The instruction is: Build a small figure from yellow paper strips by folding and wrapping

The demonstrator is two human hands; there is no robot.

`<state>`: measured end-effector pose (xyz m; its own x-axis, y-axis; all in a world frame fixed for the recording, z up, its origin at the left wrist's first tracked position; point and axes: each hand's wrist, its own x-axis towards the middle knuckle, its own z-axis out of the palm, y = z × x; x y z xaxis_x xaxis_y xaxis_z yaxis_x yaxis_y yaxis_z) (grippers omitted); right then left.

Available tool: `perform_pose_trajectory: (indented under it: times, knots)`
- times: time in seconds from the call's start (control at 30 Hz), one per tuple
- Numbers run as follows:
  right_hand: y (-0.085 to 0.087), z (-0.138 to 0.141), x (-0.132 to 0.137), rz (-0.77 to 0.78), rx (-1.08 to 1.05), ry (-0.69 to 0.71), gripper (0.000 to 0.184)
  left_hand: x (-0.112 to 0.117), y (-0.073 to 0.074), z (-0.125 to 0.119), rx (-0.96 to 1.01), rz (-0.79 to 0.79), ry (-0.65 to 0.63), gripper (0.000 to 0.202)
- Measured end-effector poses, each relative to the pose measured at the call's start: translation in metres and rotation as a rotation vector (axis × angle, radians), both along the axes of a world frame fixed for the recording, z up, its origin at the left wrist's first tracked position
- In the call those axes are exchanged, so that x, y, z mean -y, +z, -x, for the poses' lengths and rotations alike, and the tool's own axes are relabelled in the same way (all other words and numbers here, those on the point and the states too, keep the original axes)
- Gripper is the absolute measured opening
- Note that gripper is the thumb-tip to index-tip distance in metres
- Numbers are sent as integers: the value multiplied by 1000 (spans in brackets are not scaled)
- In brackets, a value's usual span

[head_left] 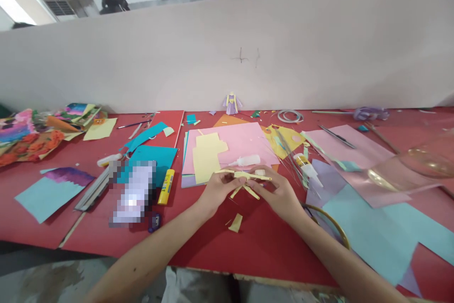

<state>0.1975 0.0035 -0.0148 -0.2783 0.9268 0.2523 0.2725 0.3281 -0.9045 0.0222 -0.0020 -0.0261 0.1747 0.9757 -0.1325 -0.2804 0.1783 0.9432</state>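
Both of the person's hands were closed on a small bundle of pale yellow paper strips (248, 177), held just above the red table (262, 241) a little below the middle of the frame. The left hand (216, 188) pinched it from the left and the right hand (280, 194) from the right, fingertips pressed together on the paper. From where I stood the piece looked only partly made. A few strips crossed at one spot, and their loose ends splayed out and down unfastened. A cut-off yellow paper scrap (235, 223) lay on the table just below the hands. Whether the crossing was glued I could not tell.

Behind the hands lay a large pink paper sheet (244, 144) with a notched pale yellow sheet (205, 154) on it and a small white squeeze bottle (248, 160) on its side near the fingers. At left centre a yellow glue stick (166, 186) rested beside teal paper sheets (152, 159). Flower-patterned papers (28, 137) were heaped at the far left. Pale blue paper (376, 227) and a thin gold ring (329, 222) lay at the lower right.

A small purple and yellow paper figure (231, 103) stood at the back edge. Behind it a plain off-white partition (227, 52) crossed the upper half of the frame, with a workshop-like room showing above it.
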Motion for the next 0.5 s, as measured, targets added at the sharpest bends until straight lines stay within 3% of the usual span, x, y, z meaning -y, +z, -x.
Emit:
perform_pose_trajectory:
  times: [0.23,0.5]
  knots:
    - [-6,0,2,139,-60,47,26,0,-1,1,-35,1,2,32]
    - [-3,1,-1,216,-58,10,24,-1,1,0,-108,-27,-33,32]
